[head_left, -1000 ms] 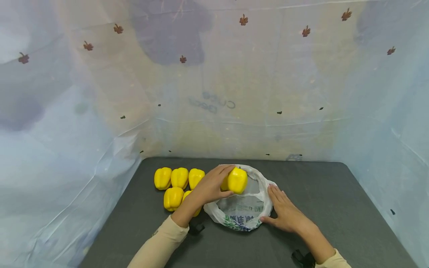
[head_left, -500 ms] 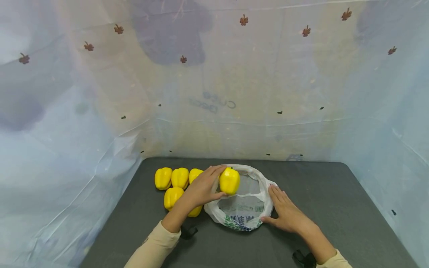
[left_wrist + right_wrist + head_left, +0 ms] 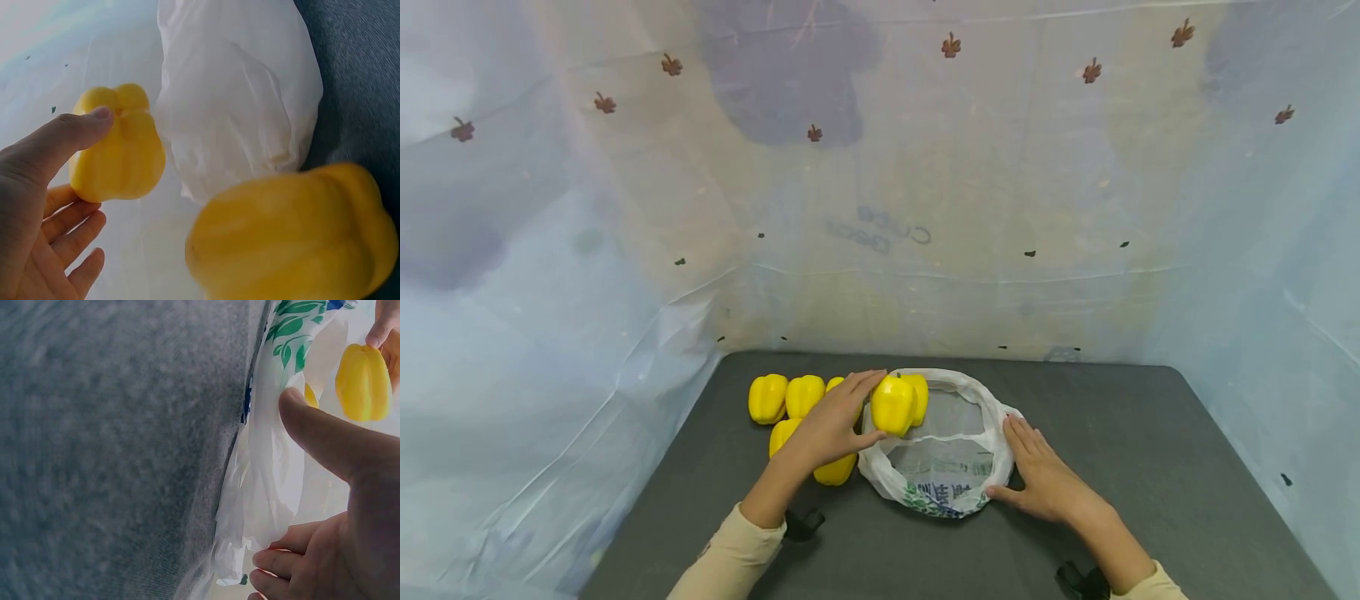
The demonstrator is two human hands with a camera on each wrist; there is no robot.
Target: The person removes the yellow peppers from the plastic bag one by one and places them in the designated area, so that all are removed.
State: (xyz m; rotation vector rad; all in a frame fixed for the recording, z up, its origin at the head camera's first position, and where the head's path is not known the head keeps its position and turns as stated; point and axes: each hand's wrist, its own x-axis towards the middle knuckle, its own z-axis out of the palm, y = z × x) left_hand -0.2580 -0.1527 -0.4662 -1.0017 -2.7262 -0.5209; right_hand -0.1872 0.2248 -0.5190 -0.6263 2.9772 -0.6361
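Note:
My left hand holds a yellow bell pepper above the left rim of a white plastic bag. In the left wrist view the thumb lies on one side of that pepper and fingers on the other. A second yellow bell pepper shows just behind it, at the bag's left inner side. The bag's mouth is spread wide, with printed characters and green leaves near the front. My right hand rests against the bag's right side, fingers straight and thumb apart, touching the plastic.
Several yellow bell peppers sit in two rows on the dark table left of the bag, partly hidden by the left arm. A patterned plastic sheet hangs behind and at both sides of the table.
My left hand has moved left with its bell pepper, from above the bag's opening to its left rim. The pepper behind it shows more fully now. The right hand stays in place.

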